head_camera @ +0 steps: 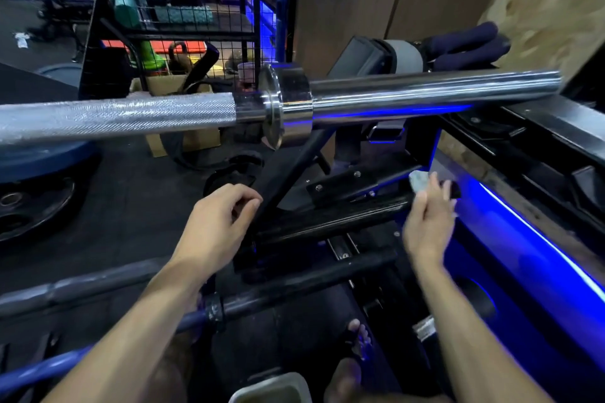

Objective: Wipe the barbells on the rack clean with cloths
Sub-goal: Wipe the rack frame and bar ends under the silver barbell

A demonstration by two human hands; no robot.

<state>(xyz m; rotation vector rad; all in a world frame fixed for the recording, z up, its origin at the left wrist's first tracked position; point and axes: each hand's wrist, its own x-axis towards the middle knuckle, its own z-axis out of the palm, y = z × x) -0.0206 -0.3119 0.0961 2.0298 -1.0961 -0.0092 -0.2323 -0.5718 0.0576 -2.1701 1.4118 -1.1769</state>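
A chrome barbell (425, 90) lies across the upper part of the view on the rack, with its knurled shaft at the left and its smooth sleeve at the right. Below it a black barbell sleeve (330, 221) runs from the centre to the right. My right hand (427, 222) holds a small pale cloth (419, 180) against the right end of this black sleeve. My left hand (216, 222) hovers with loosely curled fingers by the black rack upright (288, 170), holding nothing. A third dark bar (278, 294) lies lower, and a blue bar (49, 366) shows at the bottom left.
Weight plates (29, 193) lie on the floor at the left. A wire-mesh shelf (183, 16) with gym gear stands behind. A blue light strip (540, 239) runs along the right. A grey container (271, 389) sits at the bottom centre, near bare toes (358, 334).
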